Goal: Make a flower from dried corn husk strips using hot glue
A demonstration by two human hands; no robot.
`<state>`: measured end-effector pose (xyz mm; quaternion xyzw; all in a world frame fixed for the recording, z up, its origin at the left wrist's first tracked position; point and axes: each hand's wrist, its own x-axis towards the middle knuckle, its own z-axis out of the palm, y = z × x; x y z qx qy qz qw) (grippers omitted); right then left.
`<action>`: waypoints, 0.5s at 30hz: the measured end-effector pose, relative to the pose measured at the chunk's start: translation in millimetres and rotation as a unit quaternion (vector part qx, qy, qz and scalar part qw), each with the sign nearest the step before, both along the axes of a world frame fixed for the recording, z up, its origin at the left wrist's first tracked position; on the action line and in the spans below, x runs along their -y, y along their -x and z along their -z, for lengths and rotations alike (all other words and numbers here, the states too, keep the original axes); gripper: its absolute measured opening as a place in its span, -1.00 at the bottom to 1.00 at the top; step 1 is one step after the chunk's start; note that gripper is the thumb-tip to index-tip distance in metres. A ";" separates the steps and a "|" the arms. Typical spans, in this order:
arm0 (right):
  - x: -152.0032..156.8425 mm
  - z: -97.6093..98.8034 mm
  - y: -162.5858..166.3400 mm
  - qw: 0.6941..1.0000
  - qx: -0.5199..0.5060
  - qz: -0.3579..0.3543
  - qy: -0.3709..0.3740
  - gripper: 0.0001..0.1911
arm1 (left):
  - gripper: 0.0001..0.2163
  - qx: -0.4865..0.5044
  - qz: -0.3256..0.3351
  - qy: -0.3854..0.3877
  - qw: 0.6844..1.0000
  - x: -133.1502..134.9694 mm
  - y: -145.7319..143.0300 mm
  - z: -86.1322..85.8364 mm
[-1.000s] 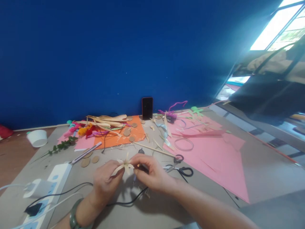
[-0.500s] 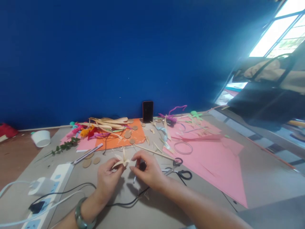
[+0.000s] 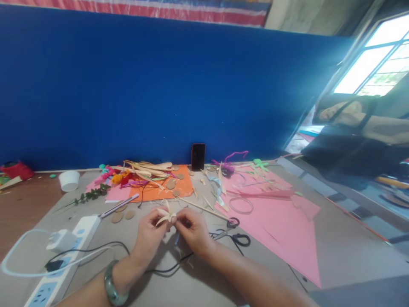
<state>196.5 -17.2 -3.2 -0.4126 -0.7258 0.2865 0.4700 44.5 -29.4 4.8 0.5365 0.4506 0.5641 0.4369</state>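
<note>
My left hand (image 3: 152, 232) holds a pale flower with narrow, pointed petals, pinched between thumb and fingers. The flower (image 3: 165, 216), which looks made of dried husk strips, stands above the fingertips. My right hand (image 3: 193, 232) is closed, its thumb and forefinger meeting at the right side of the flower, beside its centre. Below the right hand a thin grey-blue rod (image 3: 177, 238) sticks out; whether the hand holds it I cannot tell. Black-handled scissors (image 3: 231, 233) lie on the table just right of that hand.
A power strip (image 3: 68, 256) with plugs and cables lies at the left. Behind are orange paper (image 3: 153, 194), husk strips (image 3: 147, 165), wooden discs (image 3: 117, 217) and an upright phone (image 3: 198, 157). Pink paper (image 3: 281, 230) covers the right. A person's arm (image 3: 367, 121) shows far right.
My right hand has moved left to the flower, and its thumb and forefinger have closed there. The view has tilted up a little, showing more above the blue panel.
</note>
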 end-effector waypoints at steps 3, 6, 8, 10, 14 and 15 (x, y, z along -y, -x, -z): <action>-0.3 -2.5 -1.2 1.000 -0.017 -0.002 -0.017 -0.87 | -0.78 0.013 0.005 0.000 1.000 -2.6 -3.8 -4.3; -1.8 -7.0 -2.5 0.999 -0.034 -0.013 -0.015 -0.84 | -0.79 0.029 0.018 -0.006 0.999 -6.1 -7.8 -8.3; -3.2 -9.5 -3.7 0.999 -0.043 -0.015 -0.008 -0.84 | -0.79 0.044 0.028 -0.009 0.999 -8.3 -9.3 -9.4; -4.2 -11.2 -4.9 0.999 -0.049 -0.009 -0.001 -0.84 | -0.80 0.056 0.034 -0.005 0.998 -10.1 -9.6 -9.0; -4.8 -12.9 -6.2 0.999 -0.050 -0.010 0.011 -0.82 | -0.79 0.066 0.042 0.023 0.997 -12.0 -7.8 -6.1; -4.9 -13.2 -6.3 0.999 -0.049 -0.012 0.013 -0.82 | -0.78 0.071 0.041 0.031 0.996 -12.3 -7.1 -5.2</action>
